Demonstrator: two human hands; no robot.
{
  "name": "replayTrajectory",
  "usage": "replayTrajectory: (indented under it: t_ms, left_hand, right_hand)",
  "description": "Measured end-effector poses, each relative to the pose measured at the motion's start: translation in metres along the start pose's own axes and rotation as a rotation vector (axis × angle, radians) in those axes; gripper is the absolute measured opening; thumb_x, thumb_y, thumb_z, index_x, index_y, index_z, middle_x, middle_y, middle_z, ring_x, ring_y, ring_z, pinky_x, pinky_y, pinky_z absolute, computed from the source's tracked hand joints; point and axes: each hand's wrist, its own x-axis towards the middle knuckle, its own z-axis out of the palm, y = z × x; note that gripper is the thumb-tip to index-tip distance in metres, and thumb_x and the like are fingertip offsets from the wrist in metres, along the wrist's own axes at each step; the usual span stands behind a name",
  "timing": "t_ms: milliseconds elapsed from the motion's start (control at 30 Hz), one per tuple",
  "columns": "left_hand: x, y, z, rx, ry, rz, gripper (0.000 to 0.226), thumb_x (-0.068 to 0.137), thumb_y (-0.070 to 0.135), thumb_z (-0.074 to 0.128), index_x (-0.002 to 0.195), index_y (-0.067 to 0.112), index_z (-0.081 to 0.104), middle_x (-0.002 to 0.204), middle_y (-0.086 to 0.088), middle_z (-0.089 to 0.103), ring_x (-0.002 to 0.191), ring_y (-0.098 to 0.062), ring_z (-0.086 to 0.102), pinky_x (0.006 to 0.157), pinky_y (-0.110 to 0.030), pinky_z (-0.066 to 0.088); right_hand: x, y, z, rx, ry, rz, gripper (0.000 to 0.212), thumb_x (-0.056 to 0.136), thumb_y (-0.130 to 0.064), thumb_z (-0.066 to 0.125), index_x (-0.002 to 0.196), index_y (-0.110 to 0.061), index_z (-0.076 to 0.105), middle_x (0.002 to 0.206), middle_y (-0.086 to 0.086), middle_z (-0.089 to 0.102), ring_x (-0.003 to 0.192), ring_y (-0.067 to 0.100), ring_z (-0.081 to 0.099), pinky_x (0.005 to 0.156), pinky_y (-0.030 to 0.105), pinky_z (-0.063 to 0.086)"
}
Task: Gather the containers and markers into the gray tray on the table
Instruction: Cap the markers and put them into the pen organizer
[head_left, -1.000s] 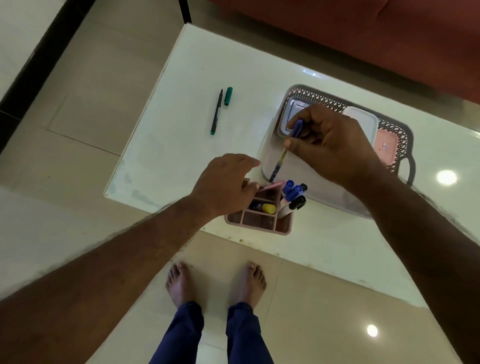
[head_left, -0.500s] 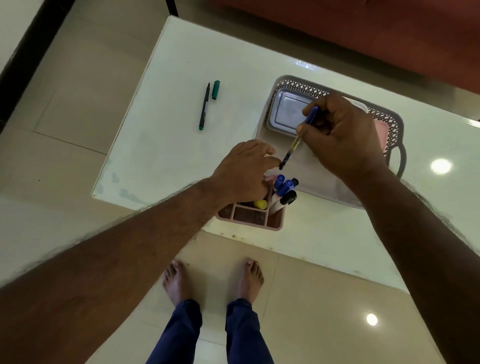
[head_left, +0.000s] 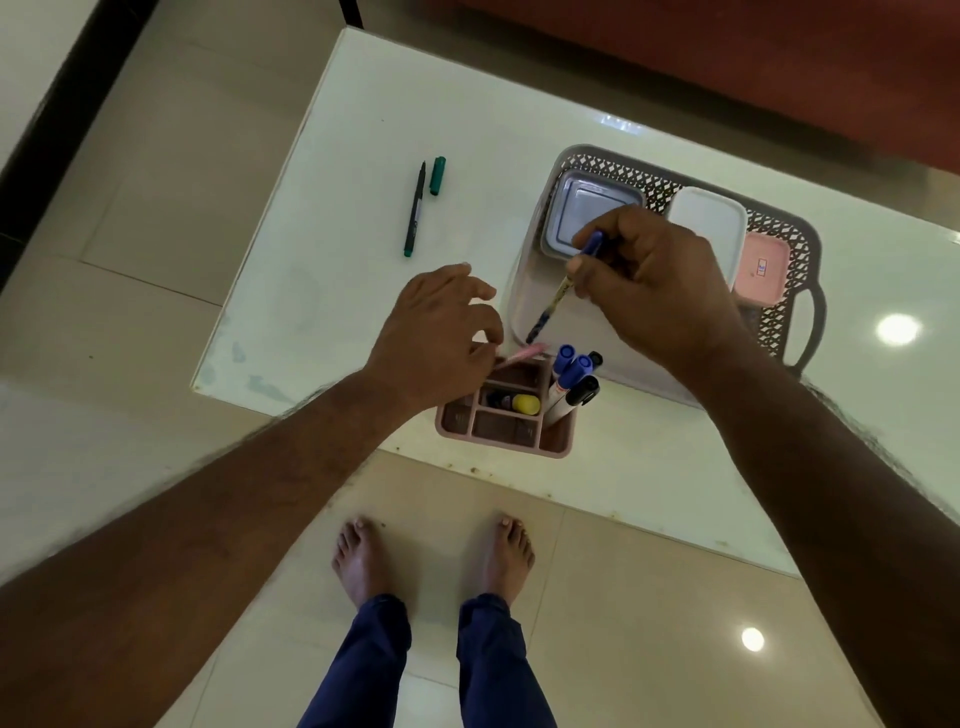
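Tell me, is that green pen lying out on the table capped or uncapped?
Uncapped. The green pen lies flat on the white table, and its green cap lies separately beside its tip end, off the pen.

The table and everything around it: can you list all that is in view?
table: one, white, glossy
gray tray: one, lattice walls, far right on table
lidded containers: three in the tray, gray, white, pink
pink organizer: one, divided, near table edge
markers in organizer: several, blue and black caps
yellow item: one, in an organizer compartment
green pen: one, uncapped, far left on table
green cap: one, beside the pen
blue pen: one, in right hand
left hand: at the organizer
right hand: over the tray
feet: two, bare, on the floor
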Motion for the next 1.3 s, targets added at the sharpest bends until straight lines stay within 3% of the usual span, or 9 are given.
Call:
replayTrajectory:
  t_ms: [167,333,533,667,767,933,1133,1300]
  left_hand:
    - [0.003,0.009,0.003,0.076,-0.116,0.077,0.047,0.082,0.049,0.064,0.120,0.022,0.067,0.139,-0.002,0.055,0.142,-0.023,0.034,0.115,-0.042,0.024]
    - [0.014,0.025,0.015,0.116,-0.145,0.110,0.038,0.088,0.047,0.057,0.120,0.028,0.068,0.152,-0.002,0.042,0.148,-0.022,0.021,0.119,-0.040,0.015]
    - [0.021,0.034,0.024,0.171,-0.133,0.177,0.029,0.089,0.042,0.061,0.111,0.027,0.071,0.150,-0.005,0.044,0.148,-0.027,0.021,0.119,-0.041,0.015]
    - [0.022,0.034,0.020,0.107,-0.067,0.144,0.025,0.086,0.036,0.066,0.107,0.024,0.072,0.136,-0.004,0.056,0.138,-0.027,0.038,0.112,-0.041,0.028]
    - [0.016,0.032,0.014,0.038,0.050,0.087,0.023,0.085,0.036,0.067,0.101,0.021,0.072,0.105,-0.001,0.064,0.105,-0.022,0.055,0.091,-0.034,0.038]
    - [0.000,0.023,0.006,-0.067,0.165,-0.053,0.019,0.088,0.035,0.060,0.096,0.020,0.069,0.086,0.004,0.065,0.084,-0.017,0.054,0.079,-0.034,0.041]
    - [-0.010,0.016,-0.001,-0.070,0.126,-0.105,0.026,0.087,0.035,0.055,0.099,0.019,0.072,0.089,0.001,0.070,0.087,-0.020,0.059,0.081,-0.039,0.046]
    - [-0.011,0.017,-0.001,-0.036,0.072,-0.105,0.027,0.088,0.033,0.053,0.103,0.019,0.072,0.089,-0.002,0.070,0.086,-0.021,0.059,0.079,-0.037,0.044]
  right_hand:
    - [0.000,-0.005,0.004,-0.026,0.002,-0.017,0.020,0.092,-0.030,0.063,0.106,-0.015,0.065,0.088,0.001,0.071,0.082,0.018,0.069,0.078,0.044,0.058]
    - [0.000,-0.005,-0.004,-0.009,0.132,0.011,0.018,0.092,-0.030,0.064,0.106,-0.019,0.065,0.089,-0.004,0.068,0.081,0.011,0.066,0.076,0.032,0.057]
    - [-0.005,-0.005,-0.010,-0.048,0.222,0.007,0.020,0.090,-0.032,0.063,0.105,-0.019,0.066,0.086,-0.007,0.067,0.078,0.007,0.063,0.072,0.029,0.056]
    - [-0.007,-0.002,-0.016,-0.027,0.275,0.022,0.023,0.089,-0.036,0.063,0.106,-0.020,0.067,0.088,-0.006,0.070,0.081,0.011,0.067,0.075,0.040,0.059]
    - [-0.008,0.001,-0.018,-0.008,0.286,0.040,0.024,0.089,-0.036,0.063,0.106,-0.020,0.066,0.088,-0.005,0.070,0.081,0.012,0.067,0.076,0.041,0.059]
    - [-0.009,0.003,-0.007,0.035,0.174,0.079,0.018,0.090,-0.031,0.063,0.104,-0.022,0.065,0.086,-0.004,0.069,0.079,0.013,0.068,0.076,0.043,0.059]
    - [-0.012,-0.001,0.021,-0.010,-0.048,0.034,0.016,0.091,-0.028,0.064,0.104,-0.018,0.064,0.086,-0.004,0.069,0.079,0.012,0.068,0.076,0.035,0.060]
    - [-0.006,-0.005,0.043,-0.171,-0.241,0.003,0.019,0.090,-0.028,0.064,0.109,-0.025,0.067,0.089,-0.011,0.062,0.085,0.010,0.061,0.073,0.024,0.047]
